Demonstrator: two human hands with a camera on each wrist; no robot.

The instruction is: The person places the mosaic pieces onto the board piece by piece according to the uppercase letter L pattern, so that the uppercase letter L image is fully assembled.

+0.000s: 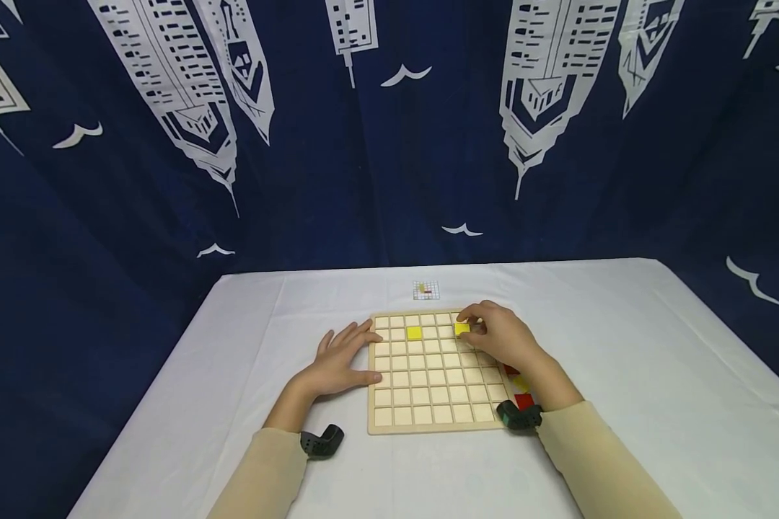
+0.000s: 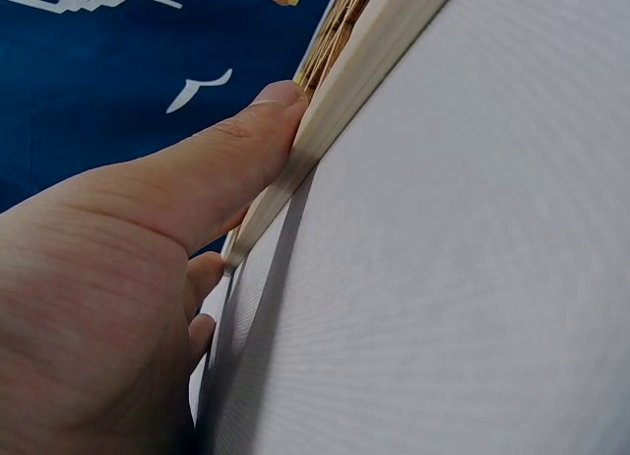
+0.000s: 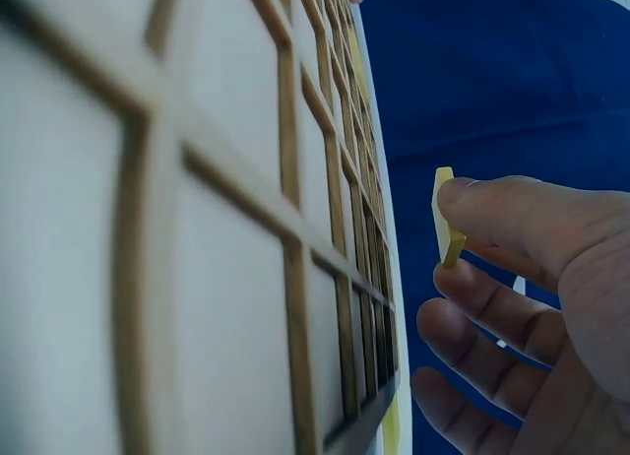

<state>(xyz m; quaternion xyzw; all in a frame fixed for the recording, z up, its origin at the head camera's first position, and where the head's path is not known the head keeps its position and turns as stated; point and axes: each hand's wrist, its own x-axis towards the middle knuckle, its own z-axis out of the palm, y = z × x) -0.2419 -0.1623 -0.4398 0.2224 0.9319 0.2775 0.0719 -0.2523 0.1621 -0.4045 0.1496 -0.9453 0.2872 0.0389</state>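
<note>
A wooden grid board lies on the table, with one yellow square tile in a cell of its upper part. My right hand pinches another yellow square tile between thumb and fingers, over the board's far right part. In the right wrist view that tile is held on edge, apart from the grid. My left hand rests at the board's left side, fingers spread. Its thumb touches the wooden rim in the left wrist view.
Red tiles and a yellow tile lie along the board's right side, partly hidden by the right forearm. Beyond the board sits a small card with a coloured grid pattern. A white cloth covers the table; a dark blue curtain hangs behind.
</note>
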